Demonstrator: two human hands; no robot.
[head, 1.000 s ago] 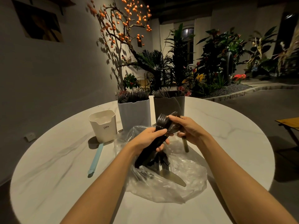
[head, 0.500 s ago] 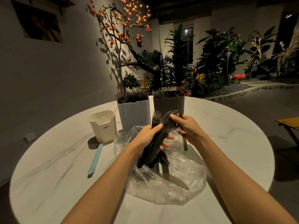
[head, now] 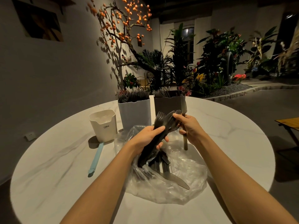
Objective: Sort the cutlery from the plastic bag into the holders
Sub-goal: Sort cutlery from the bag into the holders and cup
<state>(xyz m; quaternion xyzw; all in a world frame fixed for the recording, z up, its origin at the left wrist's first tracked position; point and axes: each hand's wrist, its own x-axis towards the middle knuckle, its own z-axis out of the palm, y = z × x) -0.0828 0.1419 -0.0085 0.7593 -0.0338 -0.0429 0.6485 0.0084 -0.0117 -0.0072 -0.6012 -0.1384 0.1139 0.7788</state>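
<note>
My left hand point(head: 146, 136) grips a bundle of black plastic forks point(head: 159, 125) above the clear plastic bag point(head: 182, 180). My right hand point(head: 189, 128) holds a knife point(head: 185, 126) upright and touches the fork heads with its fingertips. More dark cutlery and a knife point(head: 176, 179) lie in the bag. Behind stand a pale blue holder point(head: 135, 113) full of dark cutlery, a dark grey holder point(head: 166, 103) with knives, and a cream holder point(head: 103, 125) marked CRBW.
A light blue utensil point(head: 96, 157) lies on the round white marble table point(head: 56, 167) in front of the cream holder. Plants and a branch with orange fruit fill the background. A wooden table edge point(head: 289, 122) shows at the right.
Both hands have risen a little with the fork bundle. The knife in my right hand has tilted upright, its blade now in front of the dark grey holder.
</note>
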